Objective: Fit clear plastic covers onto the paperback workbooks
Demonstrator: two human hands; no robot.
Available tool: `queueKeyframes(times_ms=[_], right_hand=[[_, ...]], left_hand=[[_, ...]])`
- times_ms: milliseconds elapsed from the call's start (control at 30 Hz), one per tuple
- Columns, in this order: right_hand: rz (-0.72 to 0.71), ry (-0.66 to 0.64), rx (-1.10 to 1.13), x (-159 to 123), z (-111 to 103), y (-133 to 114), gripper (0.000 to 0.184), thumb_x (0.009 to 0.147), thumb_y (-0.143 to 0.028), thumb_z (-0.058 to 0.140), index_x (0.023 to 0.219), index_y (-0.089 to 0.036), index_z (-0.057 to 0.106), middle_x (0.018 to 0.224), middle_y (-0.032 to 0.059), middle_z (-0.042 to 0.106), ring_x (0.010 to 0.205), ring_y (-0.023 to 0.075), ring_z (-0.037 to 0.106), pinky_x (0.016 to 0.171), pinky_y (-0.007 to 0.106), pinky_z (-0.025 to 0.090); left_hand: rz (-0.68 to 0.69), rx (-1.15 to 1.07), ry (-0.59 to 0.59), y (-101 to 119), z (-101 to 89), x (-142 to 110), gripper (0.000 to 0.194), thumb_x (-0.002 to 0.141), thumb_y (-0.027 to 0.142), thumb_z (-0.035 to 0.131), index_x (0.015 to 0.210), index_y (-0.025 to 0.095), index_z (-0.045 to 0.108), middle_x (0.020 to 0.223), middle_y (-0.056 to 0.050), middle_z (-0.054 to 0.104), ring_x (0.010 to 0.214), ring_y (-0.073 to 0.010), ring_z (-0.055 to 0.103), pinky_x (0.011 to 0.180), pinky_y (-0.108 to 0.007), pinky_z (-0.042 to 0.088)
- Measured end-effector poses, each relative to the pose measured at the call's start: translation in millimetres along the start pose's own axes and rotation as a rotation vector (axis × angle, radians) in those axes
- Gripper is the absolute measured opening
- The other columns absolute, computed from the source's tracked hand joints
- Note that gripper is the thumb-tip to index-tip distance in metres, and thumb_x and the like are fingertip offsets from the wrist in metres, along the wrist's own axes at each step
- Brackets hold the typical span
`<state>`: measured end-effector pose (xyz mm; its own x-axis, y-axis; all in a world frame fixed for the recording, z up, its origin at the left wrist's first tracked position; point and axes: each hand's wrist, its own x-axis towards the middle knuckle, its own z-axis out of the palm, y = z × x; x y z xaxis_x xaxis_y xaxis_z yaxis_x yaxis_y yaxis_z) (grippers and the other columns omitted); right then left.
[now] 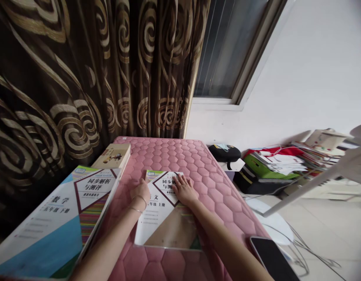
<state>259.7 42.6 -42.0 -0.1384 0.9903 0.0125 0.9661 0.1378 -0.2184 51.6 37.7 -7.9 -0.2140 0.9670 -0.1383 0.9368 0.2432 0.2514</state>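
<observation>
A workbook (pixel 168 226) with a white and brown cover and Chinese lettering lies flat on a pink quilted surface (pixel 224 195). At its left edge is my left hand (pixel 140 194), its fingers curled in against that edge and partly hidden. My right hand (pixel 184 190) rests flat on the upper right of the cover, fingers spread, hiding part of the title. Left of my left forearm lies a larger-looking workbook (pixel 60 226) in white and blue. Behind that one sits a tan book (pixel 113 154) with a small picture on its cover.
A phone (pixel 271 255) lies at the surface's right edge. Patterned curtains (pixel 133 70) hang behind and to the left. Off to the right are a black case (pixel 225 153), a stack of papers (pixel 281 162), a white fan (pixel 303 191) and loose cables (pixel 309 244) on the floor.
</observation>
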Motion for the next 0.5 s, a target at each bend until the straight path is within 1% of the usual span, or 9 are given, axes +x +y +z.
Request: queueKeyframes(times_ms=[67,133,200,267,367,433,500], right_hand=[[0.013,0.018,-0.015,-4,-1,-8,0.057,0.098,-0.044,0.027,0.148,-0.018,0.030,0.156,0.0106,0.020,0.145,0.0278,0.011,0.115,0.050,0.008],[0.017,0.023,-0.022,-16,0,-19,0.056,0.098,-0.040,0.029,0.147,-0.015,0.031,0.155,0.0128,0.022,0.144,0.0292,0.013,0.115,0.050,0.010],[-0.024,0.018,-0.004,-36,4,-31,0.055,0.097,-0.039,0.031,0.147,-0.015,0.032,0.155,0.0127,0.021,0.144,0.0294,0.015,0.115,0.050,0.013],[-0.108,0.021,0.026,-61,8,-39,0.055,0.097,-0.040,0.034,0.147,-0.019,0.032,0.156,0.0102,0.019,0.144,0.0285,0.016,0.115,0.049,0.016],[-0.181,0.030,0.051,-92,12,-42,0.055,0.096,-0.043,0.034,0.147,-0.020,0.033,0.155,0.0091,0.019,0.144,0.0268,0.016,0.116,0.047,0.016],[-0.187,0.028,0.060,-101,11,-40,0.056,0.097,-0.044,0.034,0.147,-0.019,0.033,0.155,0.0097,0.019,0.144,0.0264,0.017,0.117,0.046,0.016],[-0.194,0.036,0.079,-103,9,-37,0.056,0.097,-0.044,0.033,0.146,-0.019,0.034,0.155,0.0098,0.020,0.143,0.0257,0.018,0.117,0.045,0.015]], left_hand=[[-0.006,0.011,-0.013,-5,1.7,-15,0.036,0.090,0.010,0.030,0.123,0.007,0.045,0.102,-0.022,0.070,0.097,-0.0283,0.068,0.073,-0.037,0.048],[-0.005,0.015,-0.008,-8,2.7,-23,0.039,0.091,0.008,0.026,0.125,0.006,0.043,0.103,-0.022,0.070,0.097,-0.0282,0.068,0.073,-0.037,0.048],[0.005,0.012,0.005,-10,2.9,-27,0.038,0.092,0.008,0.024,0.126,0.006,0.041,0.105,-0.022,0.069,0.099,-0.0267,0.068,0.074,-0.036,0.048],[0.016,0.006,0.016,-12,2.4,-28,0.036,0.094,0.013,0.024,0.125,0.007,0.042,0.105,-0.021,0.070,0.100,-0.0251,0.067,0.075,-0.034,0.048],[0.030,0.007,0.025,-14,0.8,-35,0.035,0.097,0.020,0.023,0.121,0.008,0.044,0.104,-0.021,0.070,0.099,-0.0256,0.068,0.074,-0.034,0.048],[0.039,0.014,0.027,-16,0.0,-47,0.035,0.097,0.022,0.022,0.119,0.008,0.045,0.102,-0.022,0.070,0.097,-0.0273,0.068,0.073,-0.036,0.048],[0.044,0.028,0.017,-20,0.2,-63,0.035,0.097,0.026,0.024,0.118,0.009,0.046,0.097,-0.021,0.071,0.093,-0.0286,0.069,0.070,-0.037,0.048]])
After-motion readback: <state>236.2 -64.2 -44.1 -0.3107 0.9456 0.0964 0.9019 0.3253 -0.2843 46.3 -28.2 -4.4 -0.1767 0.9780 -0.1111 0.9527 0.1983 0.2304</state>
